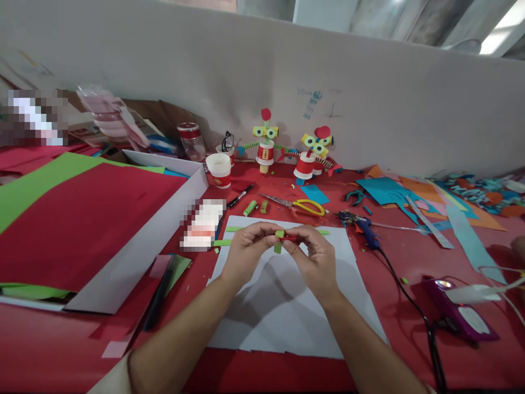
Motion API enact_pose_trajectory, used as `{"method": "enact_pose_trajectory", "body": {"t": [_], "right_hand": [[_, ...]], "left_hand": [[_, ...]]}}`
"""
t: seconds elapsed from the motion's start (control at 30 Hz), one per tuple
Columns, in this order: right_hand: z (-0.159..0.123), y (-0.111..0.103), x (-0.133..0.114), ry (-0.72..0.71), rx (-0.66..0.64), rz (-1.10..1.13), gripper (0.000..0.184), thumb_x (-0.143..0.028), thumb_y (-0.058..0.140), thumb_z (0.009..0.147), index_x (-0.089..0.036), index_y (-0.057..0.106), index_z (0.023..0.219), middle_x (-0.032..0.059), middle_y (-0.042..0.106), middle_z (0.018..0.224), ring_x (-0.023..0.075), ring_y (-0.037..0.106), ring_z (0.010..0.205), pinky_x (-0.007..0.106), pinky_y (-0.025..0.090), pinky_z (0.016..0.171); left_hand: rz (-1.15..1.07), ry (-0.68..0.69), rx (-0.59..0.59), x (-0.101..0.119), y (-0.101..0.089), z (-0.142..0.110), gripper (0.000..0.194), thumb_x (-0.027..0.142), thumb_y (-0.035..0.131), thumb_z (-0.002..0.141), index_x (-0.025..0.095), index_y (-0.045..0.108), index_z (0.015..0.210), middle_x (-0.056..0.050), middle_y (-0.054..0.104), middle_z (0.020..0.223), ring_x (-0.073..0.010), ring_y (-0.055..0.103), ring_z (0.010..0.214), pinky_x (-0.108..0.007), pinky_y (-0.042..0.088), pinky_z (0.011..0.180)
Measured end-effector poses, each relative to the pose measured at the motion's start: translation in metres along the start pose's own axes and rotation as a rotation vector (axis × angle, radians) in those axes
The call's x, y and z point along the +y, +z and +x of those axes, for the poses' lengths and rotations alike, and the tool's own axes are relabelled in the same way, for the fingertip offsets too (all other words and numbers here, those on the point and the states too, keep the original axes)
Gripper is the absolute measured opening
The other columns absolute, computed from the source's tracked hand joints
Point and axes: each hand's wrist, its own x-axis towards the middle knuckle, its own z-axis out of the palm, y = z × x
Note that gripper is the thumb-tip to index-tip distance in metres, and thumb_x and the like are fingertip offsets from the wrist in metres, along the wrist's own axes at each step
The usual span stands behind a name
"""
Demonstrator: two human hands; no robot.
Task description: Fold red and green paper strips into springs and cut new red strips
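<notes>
My left hand point(248, 250) and my right hand point(314, 256) meet over a white sheet point(287, 306) on the red table. Both pinch a small folded strip of green and red paper point(282, 236) between fingertips. A green end hangs down from the strip between the hands. Loose green paper strips point(223, 242) lie on the sheet's far edge. Two folded green paper springs point(251, 208) sit just beyond the sheet.
Yellow-handled scissors point(301, 205), a black marker point(241, 195) and a blue glue gun point(367, 229) with its cord lie beyond the sheet. Two paper-cup robot figures point(266, 145) stand by the wall. Large red and green sheets point(77, 219) are at left, coloured scraps at right.
</notes>
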Motion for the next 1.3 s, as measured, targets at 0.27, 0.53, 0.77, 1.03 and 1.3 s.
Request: {"method": "enact_pose_trajectory", "body": {"t": [0.27,0.53,0.77,1.03,1.3], "right_hand": [[0.001,0.004,0.003,0.077,-0.017,0.06,0.009,-0.022,0.069,0.076,-0.022,0.066,0.085,0.0019,0.061,0.084,0.0152,0.058,0.078,0.028,0.047,0.068],[0.003,0.004,0.012,0.242,0.007,0.206,0.01,-0.023,0.07,0.074,-0.023,0.065,0.083,0.0002,0.063,0.084,0.0141,0.056,0.077,0.027,0.045,0.071],[0.007,0.006,0.014,0.388,0.002,0.269,0.014,-0.03,0.071,0.07,-0.02,0.065,0.077,-0.0009,0.062,0.07,0.013,0.053,0.066,0.027,0.046,0.065],[0.006,0.006,0.015,0.354,-0.005,0.239,0.012,-0.031,0.068,0.074,-0.02,0.063,0.077,-0.0018,0.06,0.068,0.0124,0.056,0.065,0.027,0.049,0.065],[0.008,-0.008,0.013,-0.196,-0.094,-0.226,0.03,-0.016,0.062,0.079,-0.032,0.067,0.103,0.0062,0.053,0.118,0.0216,0.054,0.106,0.037,0.049,0.083]], "left_hand": [[0.053,-0.001,0.08,-0.001,0.005,-0.002,0.008,0.018,0.07,0.066,0.018,0.072,0.074,0.0,0.066,0.067,-0.0109,0.054,0.061,-0.025,0.043,0.06],[-0.065,-0.222,0.053,-0.003,0.001,0.003,0.018,0.022,0.078,0.059,0.018,0.073,0.076,-0.002,0.068,0.073,-0.0121,0.058,0.07,-0.027,0.044,0.071],[-0.096,-0.397,0.041,0.002,-0.006,0.007,0.019,0.022,0.081,0.058,0.015,0.073,0.075,-0.004,0.068,0.071,-0.0108,0.058,0.066,-0.025,0.046,0.067],[-0.192,-0.52,0.021,0.005,-0.009,0.012,0.019,0.01,0.076,0.061,0.015,0.074,0.08,-0.004,0.071,0.076,-0.0099,0.062,0.068,-0.023,0.051,0.072],[-0.198,-0.491,0.122,0.006,-0.01,0.014,0.016,0.01,0.077,0.058,0.013,0.074,0.074,-0.004,0.071,0.071,-0.0098,0.063,0.066,-0.021,0.052,0.069]]}}
